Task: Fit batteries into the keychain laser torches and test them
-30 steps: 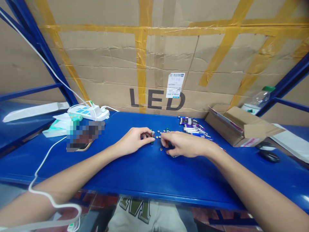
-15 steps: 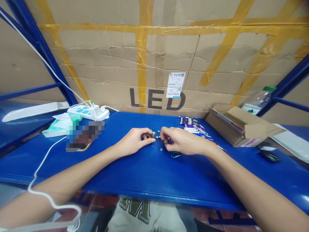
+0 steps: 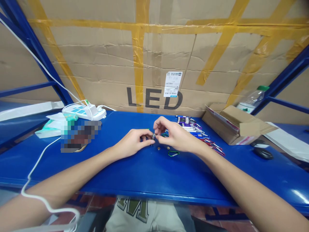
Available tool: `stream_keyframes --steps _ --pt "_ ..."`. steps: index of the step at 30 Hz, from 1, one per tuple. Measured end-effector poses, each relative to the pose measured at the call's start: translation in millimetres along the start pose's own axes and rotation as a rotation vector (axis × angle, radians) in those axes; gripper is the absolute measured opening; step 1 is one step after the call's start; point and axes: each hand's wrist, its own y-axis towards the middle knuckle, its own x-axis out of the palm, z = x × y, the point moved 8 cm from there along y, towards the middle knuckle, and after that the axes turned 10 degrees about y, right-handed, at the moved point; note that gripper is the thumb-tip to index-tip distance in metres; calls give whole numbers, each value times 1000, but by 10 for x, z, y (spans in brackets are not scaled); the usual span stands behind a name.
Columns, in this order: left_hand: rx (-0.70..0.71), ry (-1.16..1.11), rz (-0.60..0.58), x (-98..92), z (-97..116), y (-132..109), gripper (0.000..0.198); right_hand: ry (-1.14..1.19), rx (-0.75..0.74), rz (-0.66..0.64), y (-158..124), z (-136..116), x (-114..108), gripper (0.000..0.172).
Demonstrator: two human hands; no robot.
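My left hand [image 3: 136, 141] pinches a short metallic cylinder [image 3: 153, 137], a small flashlight tube by its look, between thumb and fingers. Its near end faces my right hand [image 3: 172, 135], whose thumb and forefinger meet at that end around a tiny object that looks like a button cell [image 3: 156, 135]. More button cells [image 3: 158, 148] lie on the blue table just below the hands. A green carabiner [image 3: 173, 153] rests beneath my right palm. Several keychain flashlights [image 3: 190, 129] with carabiners, in purple, silver, blue and red, lie in a row behind my right wrist.
An open cardboard box [image 3: 231, 124] stands at the right, by a black mouse [image 3: 263, 153] and a plastic bottle [image 3: 253, 98]. On the left are a white power strip [image 3: 84, 111], a tissue pack [image 3: 51, 127] and a blurred-out phone-like object [image 3: 80, 138]. A large carton [image 3: 108, 71] forms the back wall.
My right hand has come up from the loose button cells to the end of the cylinder in my left hand. The view has turned slightly right.
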Motion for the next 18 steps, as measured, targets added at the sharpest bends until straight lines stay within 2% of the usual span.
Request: stream_keyframes --steps 18 --pt "16 8 -11 35 9 -11 25 121 22 40 35 68 11 25"
